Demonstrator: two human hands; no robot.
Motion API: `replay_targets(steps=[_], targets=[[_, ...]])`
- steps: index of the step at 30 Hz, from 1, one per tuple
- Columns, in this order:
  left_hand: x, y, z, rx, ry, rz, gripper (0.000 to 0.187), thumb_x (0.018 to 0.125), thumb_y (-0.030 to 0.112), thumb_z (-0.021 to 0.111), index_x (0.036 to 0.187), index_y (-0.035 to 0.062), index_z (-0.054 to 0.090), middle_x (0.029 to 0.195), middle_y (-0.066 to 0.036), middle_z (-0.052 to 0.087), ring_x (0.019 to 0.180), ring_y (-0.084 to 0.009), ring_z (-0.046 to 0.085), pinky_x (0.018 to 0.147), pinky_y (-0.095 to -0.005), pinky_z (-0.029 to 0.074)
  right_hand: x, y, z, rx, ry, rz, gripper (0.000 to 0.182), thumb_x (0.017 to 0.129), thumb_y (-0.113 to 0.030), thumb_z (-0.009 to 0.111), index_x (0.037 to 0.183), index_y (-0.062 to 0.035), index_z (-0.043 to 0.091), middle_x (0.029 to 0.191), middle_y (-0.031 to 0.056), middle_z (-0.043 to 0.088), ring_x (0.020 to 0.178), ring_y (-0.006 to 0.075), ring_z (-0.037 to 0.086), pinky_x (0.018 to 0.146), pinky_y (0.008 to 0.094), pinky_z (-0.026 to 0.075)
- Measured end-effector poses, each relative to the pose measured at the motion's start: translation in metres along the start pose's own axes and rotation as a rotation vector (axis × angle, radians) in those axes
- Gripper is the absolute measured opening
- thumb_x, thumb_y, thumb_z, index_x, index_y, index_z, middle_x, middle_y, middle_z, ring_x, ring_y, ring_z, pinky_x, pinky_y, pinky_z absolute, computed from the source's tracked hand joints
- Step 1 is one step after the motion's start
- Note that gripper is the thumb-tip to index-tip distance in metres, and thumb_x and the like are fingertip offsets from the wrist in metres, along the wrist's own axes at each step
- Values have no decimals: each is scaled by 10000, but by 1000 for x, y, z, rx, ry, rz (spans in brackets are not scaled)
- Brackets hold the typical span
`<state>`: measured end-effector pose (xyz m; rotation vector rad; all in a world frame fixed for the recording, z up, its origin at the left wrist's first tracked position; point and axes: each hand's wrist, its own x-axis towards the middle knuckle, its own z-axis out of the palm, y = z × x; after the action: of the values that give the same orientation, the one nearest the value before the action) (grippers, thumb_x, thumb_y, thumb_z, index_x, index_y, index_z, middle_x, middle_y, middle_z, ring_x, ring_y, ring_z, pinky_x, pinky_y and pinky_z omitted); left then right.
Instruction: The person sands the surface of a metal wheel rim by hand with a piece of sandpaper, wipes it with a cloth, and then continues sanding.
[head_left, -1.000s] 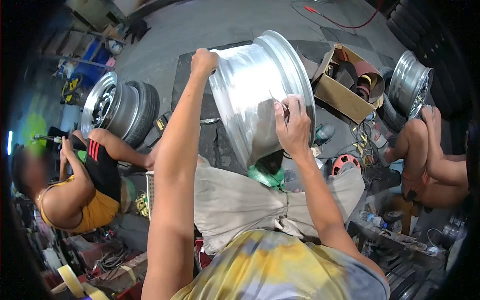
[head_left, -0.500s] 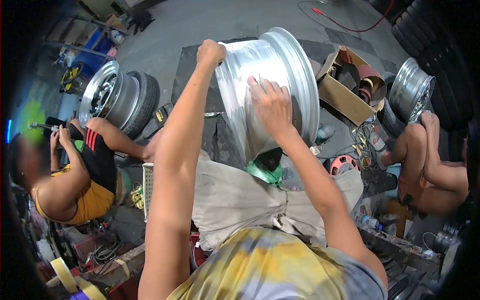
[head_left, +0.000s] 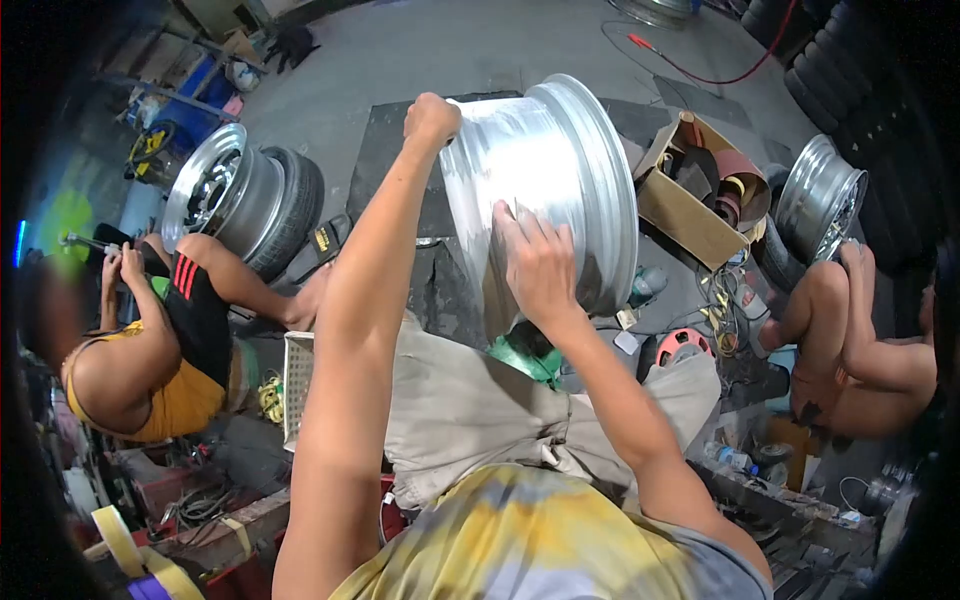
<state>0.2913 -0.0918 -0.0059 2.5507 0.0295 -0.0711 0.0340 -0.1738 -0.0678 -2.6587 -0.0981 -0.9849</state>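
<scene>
A bare silver wheel rim (head_left: pixel 510 140) stands upright in front of me, its shiny barrel facing up toward my hands. At its far left edge my left hand (head_left: pixel 433 120) is closed around the lip. My right hand (head_left: pixel 541 265) lies on the near part of the barrel, fingers stretched out and slightly apart. Whether anything thin is under those fingertips is hidden. Below the rim, between my knees, is a crumpled green plastic bag (head_left: pixel 530 358).
An open cardboard box (head_left: pixel 690 225) with abrasive rolls stands to the right. One person sits at the left near a wheel rim (head_left: pixel 245 195) and tire; another at the right holds a smaller rim (head_left: pixel 815 195). A red reel (head_left: pixel 684 346) lies near my right knee.
The whole view has shifted slightly, so the rim sits a little lower. My right hand stays on the barrel with its fingers more spread; my left hand keeps hold of the lip.
</scene>
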Motion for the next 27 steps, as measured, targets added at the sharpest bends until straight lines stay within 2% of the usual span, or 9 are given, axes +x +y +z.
replay_targets(steps=[5,8,9,12,15,19,22,23,27], targets=[[4,-5,0,-25,-45,16,400,915,218,586,1184,-51,711,1250,-278,697,1191,-404,676,983,-447,547,48,-1,15,-5,-46,54,449,876,-18,584,1317,-28,665,1053,126,696,921,266,663,771,430,427],[8,-7,4,4,-4,45,406,914,211,587,1206,-46,705,1272,-278,688,1208,-409,666,992,-447,540,8,-2,10,-32,67,-10,417,879,-15,578,1286,-19,669,1047,124,701,888,261,666,767,430,425],[3,-4,2,-11,3,40,415,912,205,599,1232,-41,697,1296,-275,678,1231,-414,651,1025,-450,523,1,-8,1,15,-70,74,428,880,-16,574,1300,-16,657,1082,133,701,921,262,674,799,428,440],[-7,3,-8,-24,-56,-19,366,916,176,623,1201,-31,722,1296,-250,688,1238,-371,661,1044,-434,524,32,-3,7,-9,-78,49,467,876,-12,579,1337,-21,649,1116,136,703,944,267,682,826,428,448],[3,-4,-1,-37,-51,3,390,906,194,602,1210,-19,719,1267,-277,690,1228,-415,652,1036,-461,517,44,3,18,-11,-41,43,473,867,6,580,1334,-24,650,1117,137,704,952,270,685,834,426,454],[2,-4,3,-1,-23,52,373,915,165,618,1215,-37,710,1303,-239,688,1236,-379,660,1034,-435,533,-3,-2,-2,-7,-70,19,419,866,14,578,1275,-18,667,1122,157,708,946,290,694,829,443,459],[-8,2,-3,-44,-53,-28,383,911,171,625,1221,-37,705,1305,-238,687,1241,-377,658,1039,-435,531,35,6,8,63,-13,5,402,870,11,571,1256,-17,679,1118,163,708,956,299,697,826,446,454],[-7,2,-3,-23,-40,-17,376,908,171,621,1209,-36,711,1301,-234,690,1238,-374,661,1031,-432,536,51,9,10,44,-97,26,398,871,13,566,1252,-16,676,1111,158,710,971,293,699,831,451,449],[4,3,-2,-36,-44,-27,360,900,153,624,1194,-31,720,1283,-225,702,1228,-371,668,1020,-426,543,-3,3,11,110,27,-9,464,878,20,552,1328,-30,657,1090,158,713,983,309,693,855,454,426]])
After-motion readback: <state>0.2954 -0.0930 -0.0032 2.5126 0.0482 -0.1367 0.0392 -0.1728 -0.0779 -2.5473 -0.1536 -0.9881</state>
